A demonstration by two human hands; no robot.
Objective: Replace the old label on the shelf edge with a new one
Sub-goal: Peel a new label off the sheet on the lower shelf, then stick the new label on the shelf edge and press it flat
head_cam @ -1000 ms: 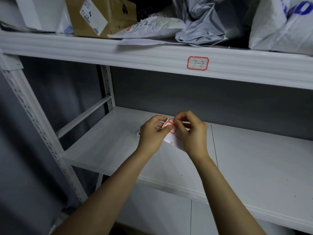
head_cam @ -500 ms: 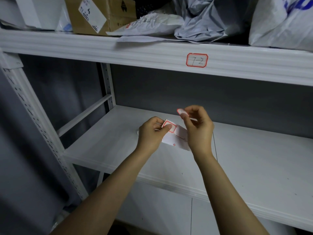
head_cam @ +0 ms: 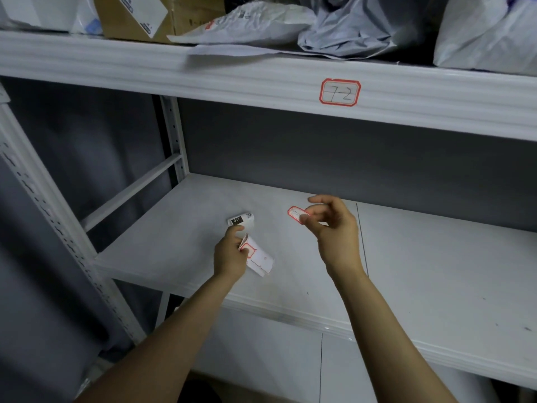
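Observation:
A red-bordered label (head_cam: 340,92) reading "7-2" is stuck on the front edge of the upper shelf (head_cam: 203,74). My right hand (head_cam: 334,228) pinches a small red-bordered sticker (head_cam: 297,214) between thumb and fingers, above the lower shelf (head_cam: 436,271). My left hand (head_cam: 231,253) holds the white backing sheet (head_cam: 260,258) of labels low over the same shelf, with one red-bordered label still on it. The two hands are apart.
A small white tag (head_cam: 241,221) marked "031" lies on the lower shelf just beyond my left hand. The upper shelf carries a cardboard box (head_cam: 139,16) and grey and white mailer bags (head_cam: 343,24). A perforated white upright (head_cam: 52,228) stands at the left.
My right hand peeled a sticker off the sheet and moved right and up with it. My left hand dropped with the sheet toward the lower shelf, and the hands separated.

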